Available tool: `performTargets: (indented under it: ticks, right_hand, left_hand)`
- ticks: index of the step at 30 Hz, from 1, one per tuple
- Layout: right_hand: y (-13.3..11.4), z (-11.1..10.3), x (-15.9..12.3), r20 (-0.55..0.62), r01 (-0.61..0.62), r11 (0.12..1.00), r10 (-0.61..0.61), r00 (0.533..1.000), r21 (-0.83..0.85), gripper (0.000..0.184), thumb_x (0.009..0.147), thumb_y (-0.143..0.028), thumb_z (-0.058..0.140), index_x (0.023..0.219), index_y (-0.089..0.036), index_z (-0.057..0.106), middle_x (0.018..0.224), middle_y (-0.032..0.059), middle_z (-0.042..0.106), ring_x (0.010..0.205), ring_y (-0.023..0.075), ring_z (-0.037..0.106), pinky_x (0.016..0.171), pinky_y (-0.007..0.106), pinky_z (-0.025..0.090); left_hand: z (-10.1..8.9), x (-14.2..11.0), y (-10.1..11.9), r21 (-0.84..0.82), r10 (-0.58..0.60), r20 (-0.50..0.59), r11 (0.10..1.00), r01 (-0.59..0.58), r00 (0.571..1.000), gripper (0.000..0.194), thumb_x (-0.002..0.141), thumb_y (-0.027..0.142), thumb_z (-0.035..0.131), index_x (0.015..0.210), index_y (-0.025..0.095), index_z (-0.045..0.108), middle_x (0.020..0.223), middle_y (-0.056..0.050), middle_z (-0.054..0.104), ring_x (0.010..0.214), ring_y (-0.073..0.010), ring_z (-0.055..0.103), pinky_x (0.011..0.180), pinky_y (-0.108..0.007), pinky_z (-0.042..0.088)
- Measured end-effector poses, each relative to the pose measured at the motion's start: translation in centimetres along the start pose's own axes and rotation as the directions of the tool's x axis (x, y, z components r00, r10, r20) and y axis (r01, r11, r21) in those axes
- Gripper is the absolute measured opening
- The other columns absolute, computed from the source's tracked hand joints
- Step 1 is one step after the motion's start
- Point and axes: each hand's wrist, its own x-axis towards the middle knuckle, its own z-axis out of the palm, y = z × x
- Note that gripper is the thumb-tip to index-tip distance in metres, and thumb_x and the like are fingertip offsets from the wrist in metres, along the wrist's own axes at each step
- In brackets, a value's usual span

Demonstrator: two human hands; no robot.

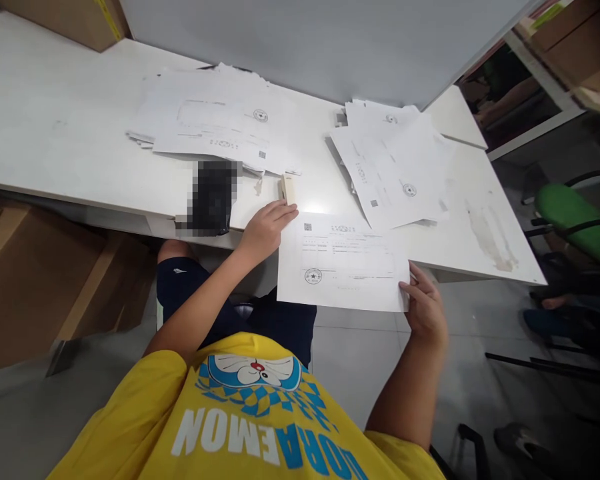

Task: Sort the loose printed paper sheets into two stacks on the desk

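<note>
A printed sheet of paper (350, 267) with a round stamp and a small square code is held out past the table's near edge. My left hand (265, 230) is closed at its upper left corner, fingers together. Just beyond those fingertips a small cream-coloured block-like tool (289, 190) lies on the table; its near end is partly hidden by the fingers. My right hand (424, 301) pinches the sheet's right edge, with the thumb on top and the other fingers partly behind the paper.
On the white table (70, 127) are a left paper stack (205, 120) and a fanned right stack (395, 167). A black, partly pixelated object (213, 200) lies at the near edge. Cardboard boxes (25, 280) stand at left. A green chair (575, 220) is at right.
</note>
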Motion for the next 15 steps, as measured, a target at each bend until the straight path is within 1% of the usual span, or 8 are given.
performTargets:
  ticks: [2,5,9,12,13,15]
  right_hand:
    - [-0.1,0.1,-0.2,0.0,-0.009,1.0,0.009,1.0,0.006,0.062,0.066,-0.032,0.079,0.126,-0.029,0.068,0.121,0.0057,0.073,0.121,0.032,0.064,0.096,0.048,0.054]
    - [-0.2,0.3,-1.1,-0.003,-0.011,1.0,0.011,1.0,0.016,0.062,0.066,-0.032,0.08,0.127,-0.028,0.068,0.127,0.0063,0.07,0.123,0.0315,0.062,0.097,0.046,0.054]
    - [0.2,0.5,-3.8,-0.087,-0.015,1.0,0.018,0.996,0.028,0.065,0.066,-0.035,0.082,0.129,-0.027,0.066,0.123,0.0073,0.072,0.119,0.0304,0.065,0.094,0.043,0.056]
    - [0.0,0.7,-6.6,-0.141,-0.011,1.0,0.015,0.99,0.028,0.064,0.069,-0.039,0.082,0.131,-0.029,0.065,0.124,0.0075,0.072,0.113,0.0295,0.068,0.083,0.038,0.06]
    - [-0.3,0.7,-7.5,-0.165,-0.018,1.0,0.022,0.986,0.023,0.063,0.069,-0.04,0.082,0.129,-0.03,0.067,0.121,0.0072,0.073,0.109,0.0291,0.069,0.076,0.036,0.06]
    - [-1.4,0.7,-9.1,-0.169,-0.037,0.999,0.037,0.985,0.0,0.061,0.069,-0.042,0.083,0.128,-0.033,0.068,0.119,0.0062,0.074,0.102,0.0289,0.071,0.067,0.033,0.061]
  left_hand:
    - [0.0,0.3,0.0,0.01,-0.022,0.011,1.0,0.022,1.0,0.049,0.092,-0.002,0.035,0.126,0.017,0.065,0.13,-0.007,0.069,0.129,-0.0252,0.057,0.106,-0.056,0.052]
    - [-0.2,0.6,-0.1,0.017,-0.019,0.03,1.0,0.018,0.999,0.048,0.092,-0.002,0.036,0.122,0.017,0.069,0.124,-0.008,0.071,0.124,-0.0267,0.059,0.102,-0.056,0.053]
    - [-0.4,0.7,-0.3,0.013,0.004,-0.016,1.0,-0.004,1.0,0.047,0.092,-0.002,0.036,0.122,0.016,0.068,0.125,-0.009,0.07,0.125,-0.0267,0.058,0.102,-0.053,0.053]
    - [-0.5,0.6,0.1,0.026,0.018,-0.015,1.0,-0.018,1.0,0.048,0.091,-0.001,0.034,0.123,0.014,0.066,0.126,-0.01,0.07,0.124,-0.0257,0.057,0.103,-0.053,0.054]
    - [-0.7,0.6,0.3,0.041,0.021,-0.008,0.999,-0.021,1.0,0.048,0.091,-0.001,0.033,0.124,0.014,0.065,0.127,-0.01,0.069,0.125,-0.0256,0.057,0.103,-0.053,0.054]
    - [-1.2,0.4,0.9,0.085,0.016,0.001,0.996,-0.016,1.0,0.049,0.092,0.001,0.034,0.127,0.015,0.064,0.131,-0.011,0.067,0.127,-0.0265,0.056,0.104,-0.053,0.052]
